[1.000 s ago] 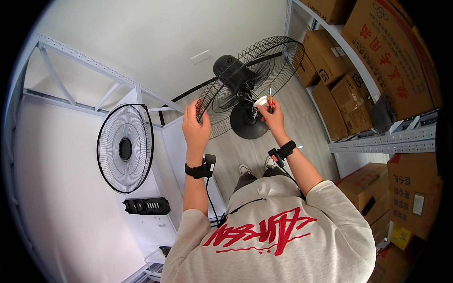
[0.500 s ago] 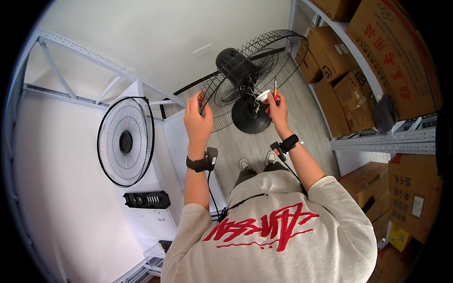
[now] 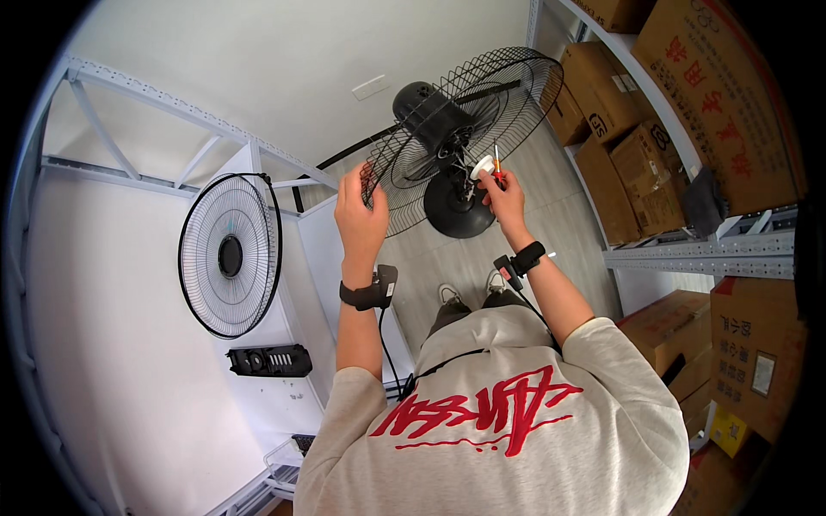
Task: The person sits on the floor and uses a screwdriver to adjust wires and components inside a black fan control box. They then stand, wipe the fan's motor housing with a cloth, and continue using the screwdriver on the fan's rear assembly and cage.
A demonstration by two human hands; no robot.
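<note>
A black electric fan stands on the floor ahead, its motor housing (image 3: 428,114) above a round black base (image 3: 459,209). My left hand (image 3: 360,219) is closed around the left rim of its wire guard (image 3: 397,185). On the right, my right hand (image 3: 508,206) holds a screwdriver (image 3: 498,170) with a red and yellow handle, its shaft pointing up. A white round plastic piece (image 3: 483,165) is at the same fingertips, close to the fan's neck. Loose wires and bare metal show between housing and base.
On the white table at left lie a round front guard (image 3: 202,275) and a black control panel (image 3: 269,361), with small loose parts beside it. Shelves (image 3: 637,64) of cardboard boxes (image 3: 607,90) line the right. A grey cloth (image 3: 705,204) hangs off one shelf edge.
The white round piece has tilted and risen slightly at my right fingertips. The screwdriver has shifted a little left. My left hand stays on the guard's rim.
</note>
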